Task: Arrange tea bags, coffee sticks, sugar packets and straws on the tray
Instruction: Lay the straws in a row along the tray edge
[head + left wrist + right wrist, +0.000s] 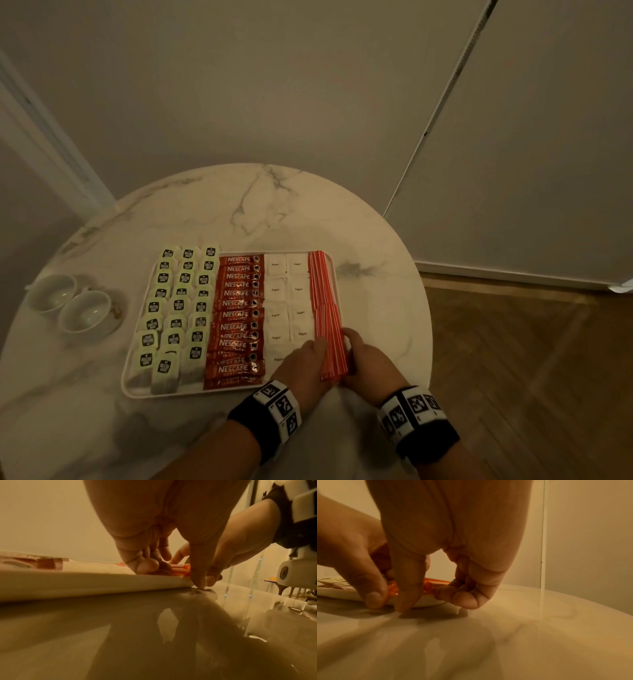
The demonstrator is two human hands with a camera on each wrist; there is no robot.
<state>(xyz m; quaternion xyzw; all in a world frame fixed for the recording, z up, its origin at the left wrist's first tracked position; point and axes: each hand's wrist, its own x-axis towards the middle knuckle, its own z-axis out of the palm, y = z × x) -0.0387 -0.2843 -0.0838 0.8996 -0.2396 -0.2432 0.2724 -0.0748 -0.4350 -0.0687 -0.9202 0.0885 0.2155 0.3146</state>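
A white tray (137,387) on the marble table holds rows of tea bags (178,308) at its left, red coffee sticks (238,318), white sugar packets (287,298), and red straws (320,277) along its right edge. At the tray's near right corner a near bundle of straws (330,342) lies between my hands. My left hand (318,346) curls against its left side and my right hand (349,342) against its right side. In the left wrist view, curled fingers (149,566) touch the straw ends (180,568). In the right wrist view, my right hand (433,599) wraps the straw ends (393,589) above the tray rim (337,593).
Two white cups (51,293) (85,310) stand left of the tray. The round table (260,212) ends a short way right of the tray, above a wooden floor (531,359). A wall stands behind the table.
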